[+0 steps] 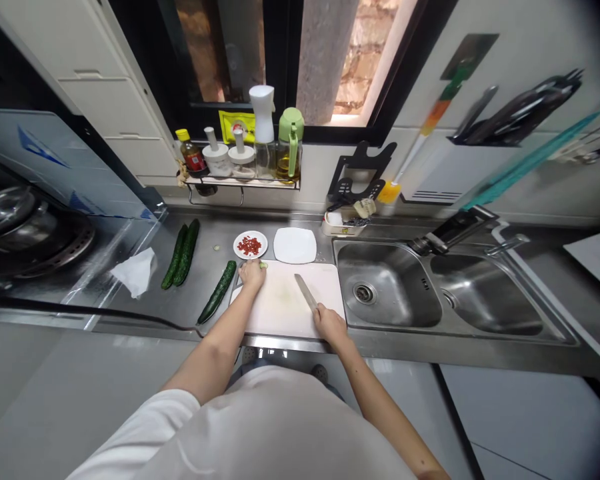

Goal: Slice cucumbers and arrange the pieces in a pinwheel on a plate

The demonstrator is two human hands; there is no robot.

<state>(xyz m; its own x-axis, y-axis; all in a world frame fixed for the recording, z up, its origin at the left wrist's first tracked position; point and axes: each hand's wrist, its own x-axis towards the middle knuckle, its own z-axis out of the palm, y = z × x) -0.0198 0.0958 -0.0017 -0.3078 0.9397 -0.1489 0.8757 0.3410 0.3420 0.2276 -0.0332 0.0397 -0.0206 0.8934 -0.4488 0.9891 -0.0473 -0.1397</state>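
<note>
- Right grip (330,325) wrapped around the knife (305,291) handle, the best hold; likely stiff, light.
- Left grip (252,275) beside green piece (263,265), probably slippery; cannot tell whether closed.

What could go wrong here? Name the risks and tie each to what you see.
The knife in the right hand lies bare-bladed over the cutting board; a slip toward the left hand might cut it. That left hand is close to the small plate of red pieces and could knock it. The single cucumber beside the board, near the counter's front edge, might roll off if bumped.
</note>
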